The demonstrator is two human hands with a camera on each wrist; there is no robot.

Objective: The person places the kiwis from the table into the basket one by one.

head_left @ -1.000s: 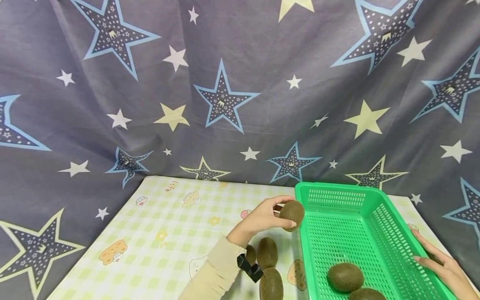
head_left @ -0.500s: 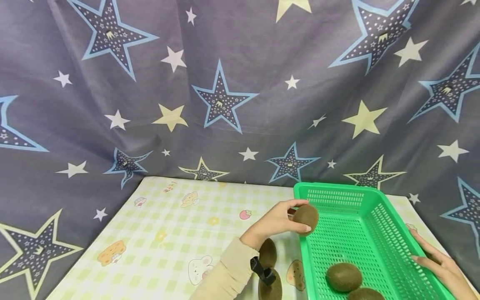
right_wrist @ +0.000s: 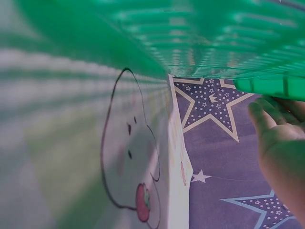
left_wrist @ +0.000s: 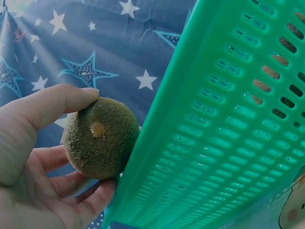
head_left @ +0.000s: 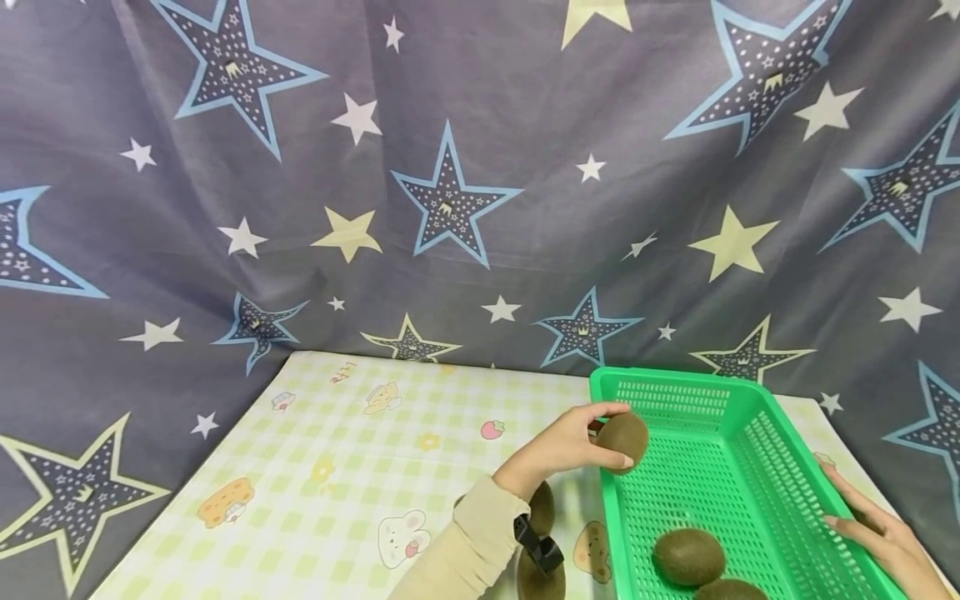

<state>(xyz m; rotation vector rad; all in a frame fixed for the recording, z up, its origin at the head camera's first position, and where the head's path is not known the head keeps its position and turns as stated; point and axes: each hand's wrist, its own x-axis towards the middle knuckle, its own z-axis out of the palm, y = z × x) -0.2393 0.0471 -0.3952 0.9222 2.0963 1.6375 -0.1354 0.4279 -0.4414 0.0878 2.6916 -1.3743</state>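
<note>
My left hand (head_left: 572, 446) grips a brown fuzzy kiwi (head_left: 624, 442) between thumb and fingers, at the left rim of a green plastic basket (head_left: 609, 517). In the left wrist view the kiwi (left_wrist: 102, 140) shows its stem end, close beside the basket wall (left_wrist: 190, 143). My right hand (head_left: 881, 533) holds the basket's right rim, thumb over the inner side; in the right wrist view that hand (right_wrist: 283, 138) reaches up to the rim. Two kiwis lie in the basket, one whole in view (head_left: 690, 557), the other (head_left: 731, 590) cut off by the frame.
Left of the basket, more kiwis lie on the table, one (head_left: 542, 510) partly behind the left sleeve (head_left: 472, 542) and another (head_left: 540, 582) behind the black wrist strap. A green-checked cloth (head_left: 337, 467) covers the table. Behind it hangs a dark star-patterned curtain (head_left: 525, 250).
The left hand has carried the kiwi to the right, from outside the basket to over its left rim. The right hand stays on the opposite rim.
</note>
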